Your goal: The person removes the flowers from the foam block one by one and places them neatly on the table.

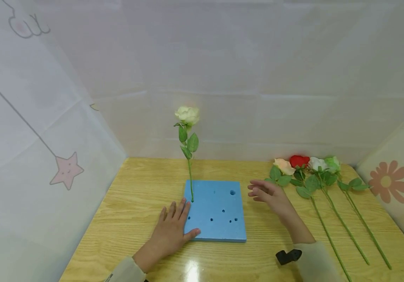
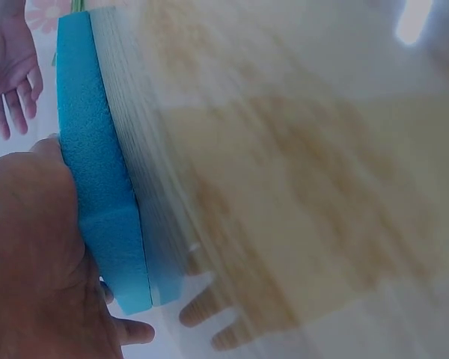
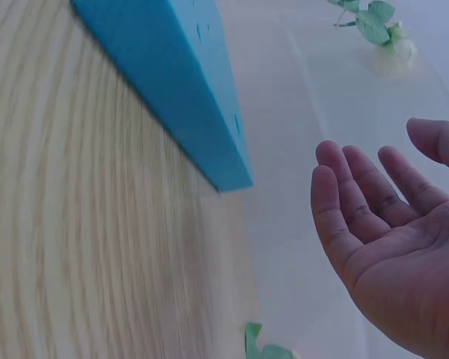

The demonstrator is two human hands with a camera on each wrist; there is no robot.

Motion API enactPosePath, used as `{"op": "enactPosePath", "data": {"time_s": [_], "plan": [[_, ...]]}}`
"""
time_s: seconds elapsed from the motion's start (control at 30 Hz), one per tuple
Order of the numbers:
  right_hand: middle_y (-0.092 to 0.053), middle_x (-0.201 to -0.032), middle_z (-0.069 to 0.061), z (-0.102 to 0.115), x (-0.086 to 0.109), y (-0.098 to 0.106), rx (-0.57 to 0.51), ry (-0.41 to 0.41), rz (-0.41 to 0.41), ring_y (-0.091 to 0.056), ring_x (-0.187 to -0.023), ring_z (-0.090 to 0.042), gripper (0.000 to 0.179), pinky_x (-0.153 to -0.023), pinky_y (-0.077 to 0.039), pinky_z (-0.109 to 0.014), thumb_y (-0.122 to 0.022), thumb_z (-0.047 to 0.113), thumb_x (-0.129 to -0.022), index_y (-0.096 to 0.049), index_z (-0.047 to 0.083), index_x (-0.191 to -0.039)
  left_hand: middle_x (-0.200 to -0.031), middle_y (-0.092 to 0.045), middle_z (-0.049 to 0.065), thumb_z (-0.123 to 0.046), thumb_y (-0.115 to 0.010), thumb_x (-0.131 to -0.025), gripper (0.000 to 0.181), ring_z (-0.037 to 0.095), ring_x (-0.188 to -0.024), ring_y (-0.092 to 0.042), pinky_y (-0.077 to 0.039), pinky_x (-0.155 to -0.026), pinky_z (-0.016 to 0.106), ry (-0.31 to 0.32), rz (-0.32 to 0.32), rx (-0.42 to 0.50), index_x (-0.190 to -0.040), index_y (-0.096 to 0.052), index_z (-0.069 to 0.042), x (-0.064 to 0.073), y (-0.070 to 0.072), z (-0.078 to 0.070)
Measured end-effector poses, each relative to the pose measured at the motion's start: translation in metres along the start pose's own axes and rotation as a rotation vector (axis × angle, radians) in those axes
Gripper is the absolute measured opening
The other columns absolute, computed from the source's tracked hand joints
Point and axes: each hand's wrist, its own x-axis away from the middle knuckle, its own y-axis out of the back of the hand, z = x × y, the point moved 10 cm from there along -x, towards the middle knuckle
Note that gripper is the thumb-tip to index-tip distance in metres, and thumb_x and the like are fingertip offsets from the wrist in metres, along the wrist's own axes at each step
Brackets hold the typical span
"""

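A blue foam block point(image 1: 216, 201) with several holes lies flat on the wooden table. One cream-white rose point(image 1: 187, 115) stands upright in a hole near the block's left edge, its green stem and leaves rising above. My left hand point(image 1: 171, 231) rests with spread fingers at the block's left side, thumb over the front left corner. In the left wrist view that hand point(image 2: 37, 247) lies against the side of the foam block point(image 2: 101, 157). To the right of the block my right hand point(image 1: 270, 197) hovers, holding nothing, fingers loosely extended; the right wrist view shows its palm point(image 3: 411, 247).
At the right of the table lie several artificial roses: a peach one point(image 1: 284, 166), a red one point(image 1: 299, 161), a white one point(image 1: 318, 164) and a green one point(image 1: 333, 165). Their long stems point toward the front edge. Printed cloth walls point(image 1: 202, 78) enclose the table's back and sides.
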Motion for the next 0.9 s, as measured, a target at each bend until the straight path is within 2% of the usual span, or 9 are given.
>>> {"op": "enactPosePath", "data": {"time_s": [0.07, 0.27, 0.47, 0.6, 0.9], "plan": [[-0.057, -0.138, -0.028, 0.003, -0.003, -0.009, -0.016, 0.003, 0.011, -0.069, -0.111, -0.027, 0.044, -0.093, -0.056, -0.032, -0.06, 0.027, -0.105, -0.055, 0.005, -0.143, -0.171, -0.008, 0.005, -0.084, -0.026, -0.091, 0.1, 0.043, -0.153, -0.016, -0.016, -0.119, 0.066, 0.002, 0.0, 0.002, -0.165, -0.013, -0.019, 0.0, 0.0, 0.0], [-0.057, -0.138, -0.028, 0.007, -0.014, -0.032, -0.045, -0.005, 0.038, -0.068, -0.111, -0.03, 0.044, -0.099, -0.052, -0.05, -0.059, 0.025, -0.105, -0.054, 0.005, -0.143, -0.171, -0.01, 0.007, -0.081, -0.031, -0.093, 0.098, 0.044, -0.153, -0.017, -0.016, -0.118, 0.067, 0.002, 0.0, 0.019, -0.165, -0.015, -0.017, 0.001, 0.003, -0.002], [-0.061, -0.137, -0.021, 0.007, -0.026, -0.051, -0.052, -0.034, 0.06, -0.068, -0.113, -0.03, 0.046, -0.098, -0.054, -0.041, -0.062, 0.03, -0.103, -0.056, 0.007, -0.143, -0.171, -0.009, 0.006, -0.082, -0.031, -0.093, 0.098, 0.044, -0.153, -0.016, -0.015, -0.119, 0.067, 0.006, -0.001, 0.009, -0.165, -0.013, -0.018, 0.001, 0.002, -0.001], [-0.061, -0.138, -0.019, 0.006, -0.032, -0.061, -0.073, -0.07, 0.066, -0.068, -0.113, -0.027, 0.045, -0.1, -0.053, -0.041, -0.064, 0.032, -0.102, -0.058, 0.011, -0.141, -0.171, -0.01, 0.006, -0.082, -0.031, -0.093, 0.098, 0.044, -0.153, -0.017, -0.016, -0.119, 0.066, 0.008, -0.008, -0.001, -0.165, -0.014, -0.017, 0.001, 0.002, -0.001], [-0.062, -0.137, -0.019, 0.007, -0.047, -0.084, -0.113, -0.093, 0.073, -0.069, -0.111, -0.025, 0.044, -0.097, -0.055, -0.038, -0.064, 0.03, -0.102, -0.057, 0.01, -0.141, -0.17, -0.013, 0.009, -0.079, -0.035, -0.094, 0.097, 0.046, -0.152, -0.019, -0.017, -0.117, 0.067, 0.004, -0.017, 0.005, -0.164, -0.018, -0.014, 0.002, 0.006, -0.004]]}}
